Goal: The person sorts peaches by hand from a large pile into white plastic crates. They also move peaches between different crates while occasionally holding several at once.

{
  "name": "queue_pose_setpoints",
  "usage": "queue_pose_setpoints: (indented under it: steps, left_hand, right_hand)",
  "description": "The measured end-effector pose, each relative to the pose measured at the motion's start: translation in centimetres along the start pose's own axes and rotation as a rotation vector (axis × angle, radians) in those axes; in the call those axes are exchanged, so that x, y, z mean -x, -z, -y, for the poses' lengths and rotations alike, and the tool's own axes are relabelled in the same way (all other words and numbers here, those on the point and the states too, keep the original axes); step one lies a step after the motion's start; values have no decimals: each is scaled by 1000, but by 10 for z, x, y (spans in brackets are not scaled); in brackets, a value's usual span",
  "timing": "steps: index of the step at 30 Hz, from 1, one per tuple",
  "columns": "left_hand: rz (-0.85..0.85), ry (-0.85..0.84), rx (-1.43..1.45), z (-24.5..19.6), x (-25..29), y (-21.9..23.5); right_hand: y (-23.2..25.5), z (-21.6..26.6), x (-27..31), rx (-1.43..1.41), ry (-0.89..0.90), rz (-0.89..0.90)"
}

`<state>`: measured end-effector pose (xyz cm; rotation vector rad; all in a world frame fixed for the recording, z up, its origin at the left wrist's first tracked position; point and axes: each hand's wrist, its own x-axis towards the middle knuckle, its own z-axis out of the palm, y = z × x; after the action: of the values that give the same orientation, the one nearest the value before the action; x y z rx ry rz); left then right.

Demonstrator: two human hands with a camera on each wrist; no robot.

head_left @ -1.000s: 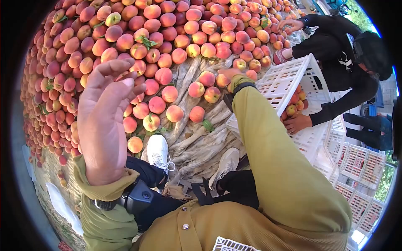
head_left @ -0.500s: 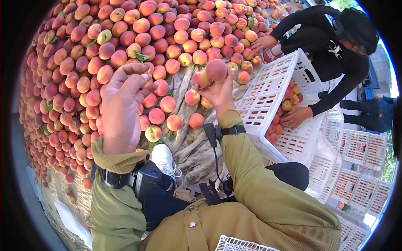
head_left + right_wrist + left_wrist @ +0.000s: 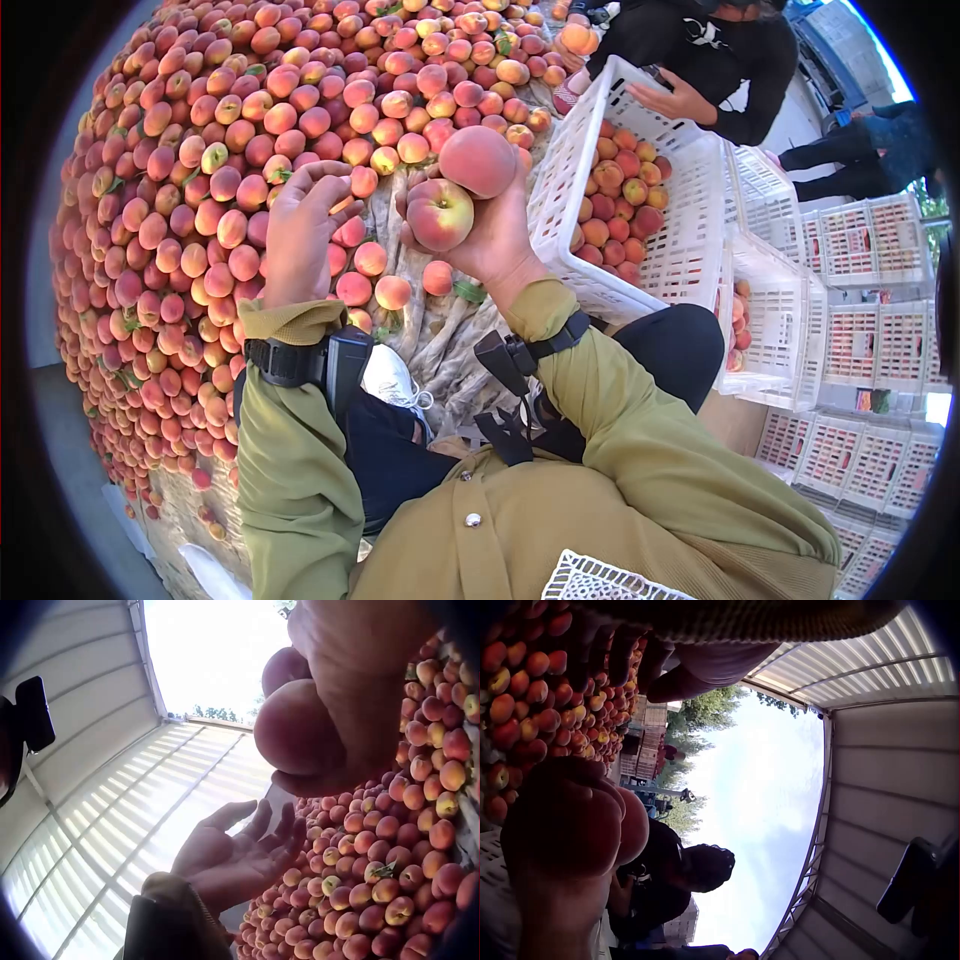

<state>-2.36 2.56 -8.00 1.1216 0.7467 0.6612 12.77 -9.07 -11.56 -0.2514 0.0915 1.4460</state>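
My right hand (image 3: 492,235) grips two round red-and-yellow peaches (image 3: 440,215) near the centre of the frame, its fingers partly hidden behind them. My one left hand (image 3: 300,240) is released, fingers loosely bent, in front of the heaped loose peaches (image 3: 200,250), too many to count. Upper right, one black-clothed person (image 3: 745,65), head cut off, leans beside a white slatted plastic crate (image 3: 560,170).
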Motion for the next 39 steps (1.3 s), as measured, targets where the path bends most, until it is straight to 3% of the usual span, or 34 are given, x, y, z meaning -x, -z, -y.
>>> queue_pose_setpoints:
  steps: [1, 2, 3, 5, 6, 7, 8, 9, 10, 12, 13, 15, 16, 17, 18, 21, 22, 24, 27, 31, 34, 36, 37, 39]
  left_hand:
    - [14, -19, 28, 1, 0, -6]
    - [38, -31, 34, 0, 4, -9]
    - [58, -36, 26, -2, 9, -10]
    - [95, -28, 38, -7, 17, -9]
    - [96, -42, 26, -7, 18, -6]
    - [119, -29, -35, -6, 17, 2]
    - [124, -39, -30, -4, 16, 8]
    - [126, -51, -28, -2, 15, 10]
    - [145, -55, -36, -1, 15, 10]
    - [130, -17, -65, 0, 15, 8]
    - [137, -17, -71, 1, 15, 5]
    - [120, -5, -121, 2, 16, -2]
    - [120, -3, -127, 2, 15, -4]
    - [110, -11, -138, 4, 15, -7]
    - [102, -17, -149, 5, 15, -9]
    - [88, -18, -174, 9, 10, -10]
    - [77, -16, -183, 11, 9, -10]
    - [69, -9, -199, 13, 7, -9]
    - [60, -3, -217, 15, 4, -11]
    - [41, 1, -184, 14, 5, -21]
    - [37, 7, -212, 14, 3, -22]
    - [59, 19, -228, 15, 3, -24]
    - [46, 21, -224, 15, 5, -25]
    - [37, 16, -229, 12, 8, -29]
  right_hand:
    - [-8, 9, 4, 93, 28, -38]
    - [-23, 16, 1, 144, 190, -208]
    - [-49, 30, 12, 271, 237, -219]
    - [-76, 85, 18, 689, 236, -26]
    - [-102, 108, 38, 956, 245, -43]
    - [-127, 133, 55, 934, 285, -58]
    - [-136, 158, 66, 1106, 297, -65]
    - [-146, 171, 83, 1209, 303, -222]
    - [-135, 194, 93, 1248, 291, -256]
    - [-62, 257, 103, 1370, 343, -436]
    - [-50, 250, 122, 1264, 167, -527]
    - [0, 236, 139, 1356, 213, -613]
    - [44, 243, 140, 1508, 310, -541]
    - [43, 228, 152, 1585, 147, -709]
    - [130, 264, 148, 1654, 51, -826]
    - [152, 242, 155, 1823, -85, -843]
    - [159, 246, 153, 1822, -81, -844]
    - [170, 255, 148, 1742, -346, -919]
    - [151, 254, 137, 1829, -416, -988]
    - [188, 261, 122, 1753, -266, -1024]
    - [211, 280, 113, 1850, -157, -980]
    - [215, 295, 117, 1434, -29, -989]
    - [210, 299, 125, 1429, -25, -1001]
    - [171, 310, 143, 797, -64, -682]
